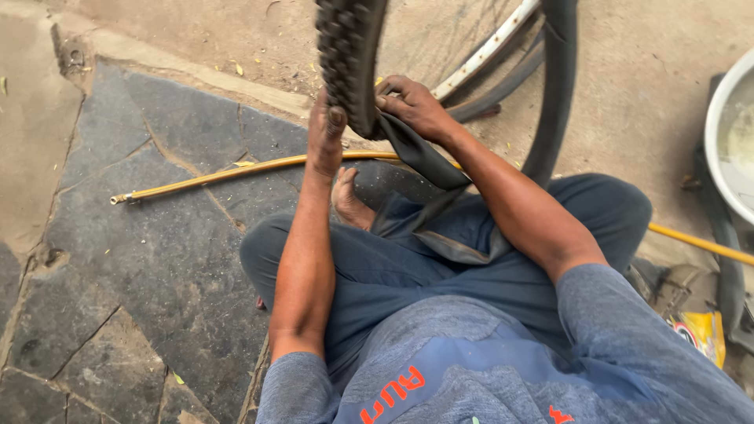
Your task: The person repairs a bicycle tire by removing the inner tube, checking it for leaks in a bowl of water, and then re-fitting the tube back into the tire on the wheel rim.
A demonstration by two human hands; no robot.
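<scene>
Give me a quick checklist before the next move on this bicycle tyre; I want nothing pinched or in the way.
1. Left hand braces the knobby tyre from the side: ok.
2. Right hand grips the inner tube at the tyre's edge: ok.
3. Tube free of twists inside the tyre: cannot tell, hidden.
4. Loose tube end lies across the lap, off the ground: ok.
5. Yellow hose runs across the stone floor close to the bare foot: not ok.
6. Rim seated in the tyre: cannot tell.
</scene>
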